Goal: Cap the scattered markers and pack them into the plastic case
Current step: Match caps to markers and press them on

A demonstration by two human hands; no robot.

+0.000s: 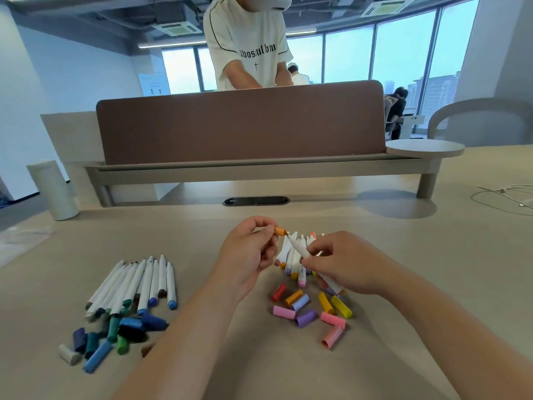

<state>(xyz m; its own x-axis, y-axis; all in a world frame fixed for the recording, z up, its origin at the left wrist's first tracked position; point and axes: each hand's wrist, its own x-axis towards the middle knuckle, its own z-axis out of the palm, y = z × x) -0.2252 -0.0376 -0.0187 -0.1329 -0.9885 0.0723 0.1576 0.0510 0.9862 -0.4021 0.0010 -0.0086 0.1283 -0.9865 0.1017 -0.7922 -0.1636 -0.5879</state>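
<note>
We're pinching the cap (pixel 279 231) in left fingers (pixel 268 230) and clamping the marker (pixel 300 249) in right fingers (pixel 317 250), above the counter (pixel 403 241), tip just at cap mouth. Likely best: keeping both in line, pushing straight.

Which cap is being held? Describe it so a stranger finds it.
On the beige table, find the bright loose caps right of centre. Just beyond them the left hand pinches an orange cap at the tip of the marker in the right hand. It alone is off the table.
</note>
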